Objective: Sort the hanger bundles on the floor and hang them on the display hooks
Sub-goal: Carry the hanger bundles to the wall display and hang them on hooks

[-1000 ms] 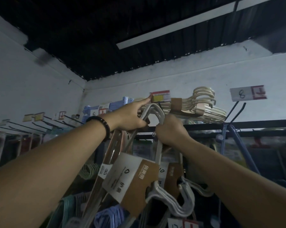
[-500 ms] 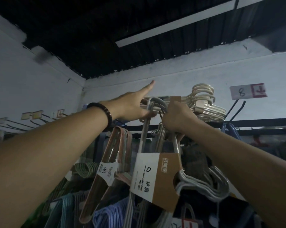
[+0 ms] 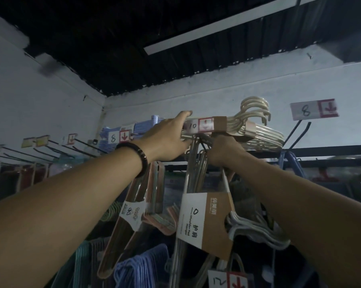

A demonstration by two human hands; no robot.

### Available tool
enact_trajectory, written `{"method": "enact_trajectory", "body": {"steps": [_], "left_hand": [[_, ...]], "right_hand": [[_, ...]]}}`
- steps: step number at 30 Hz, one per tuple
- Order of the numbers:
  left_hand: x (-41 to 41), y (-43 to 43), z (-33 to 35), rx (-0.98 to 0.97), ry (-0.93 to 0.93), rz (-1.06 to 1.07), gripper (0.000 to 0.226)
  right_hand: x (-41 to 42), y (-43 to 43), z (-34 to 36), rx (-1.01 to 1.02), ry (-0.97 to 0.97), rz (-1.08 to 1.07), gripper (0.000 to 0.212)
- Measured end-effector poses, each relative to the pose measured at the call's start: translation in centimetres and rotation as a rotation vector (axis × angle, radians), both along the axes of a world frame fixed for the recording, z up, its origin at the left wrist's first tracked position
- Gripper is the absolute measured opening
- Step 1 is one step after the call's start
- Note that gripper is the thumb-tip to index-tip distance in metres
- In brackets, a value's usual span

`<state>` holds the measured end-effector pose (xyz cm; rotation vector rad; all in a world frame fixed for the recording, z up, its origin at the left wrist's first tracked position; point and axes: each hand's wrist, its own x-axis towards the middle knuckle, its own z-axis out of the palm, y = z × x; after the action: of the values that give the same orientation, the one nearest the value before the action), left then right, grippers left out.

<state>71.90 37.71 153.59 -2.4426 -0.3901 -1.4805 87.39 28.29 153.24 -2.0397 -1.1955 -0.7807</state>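
- right hand (image 3: pixel 223 151): fingers curled tight round the hook ends of the grey hanger bundle (image 3: pixel 198 175), which hangs below the fist in its card sleeve (image 3: pixel 204 221) marked 10.
- left hand (image 3: pixel 169 138): fingers straight and spread forward, resting against the 10 tag (image 3: pixel 198 125) at the top row; it holds nothing.
- step in hand, as judged: seating the bundle on the prong under that tag (prong itself hidden behind the hands, so whether it is seated cannot be told).
- recommended: left hand steadies the tag and prong; right hand lifts all hook ends over the tip together, then lets go only once the weight is taken.
- risk: one hook end missing the prong would leave the bundle skewed.
- holders, no bins in view: cream hanger bundle (image 3: pixel 258 129) lies flat just behind the tag; blue hangers (image 3: pixel 144 125) sit by an 8 tag (image 3: pixel 118 137); pink hanger bundle (image 3: pixel 146 196) hangs to the left of the grey one; bare hooks (image 3: pixel 298 132) stand under the right 8 tag (image 3: pixel 313 110).
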Motion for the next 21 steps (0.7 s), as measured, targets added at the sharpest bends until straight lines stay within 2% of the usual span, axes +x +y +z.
{"method": "enact_trajectory", "body": {"steps": [7,10,13,16,19,21], "left_hand": [[0.9,-0.1,-2.5,-0.047,-0.025,0.093,0.098],[0.7,0.1,-4.9,-0.112,-0.045,0.044,0.101],[0.1,0.2,-7.8,-0.166,-0.047,0.055,0.089],[-0.7,-0.1,-11.7,-0.233,0.052,0.067,0.064],[-2.3,-0.6,-17.0,-0.305,0.153,0.044,0.039],[-3.7,-0.7,-20.3,-0.362,0.204,0.126,0.036]], "right_hand": [[2.4,2.4,-0.9,-0.002,-0.017,-0.064,0.022],[3.6,3.8,-2.2,0.065,0.094,-0.069,0.019],[4.5,3.7,-3.1,0.092,0.141,-0.080,0.030],[3.7,1.3,-3.3,0.099,0.164,0.004,0.048],[1.4,-1.9,-4.8,0.242,0.133,0.103,0.063],[-1.0,-4.0,-7.4,0.359,0.053,0.246,0.053]]}}
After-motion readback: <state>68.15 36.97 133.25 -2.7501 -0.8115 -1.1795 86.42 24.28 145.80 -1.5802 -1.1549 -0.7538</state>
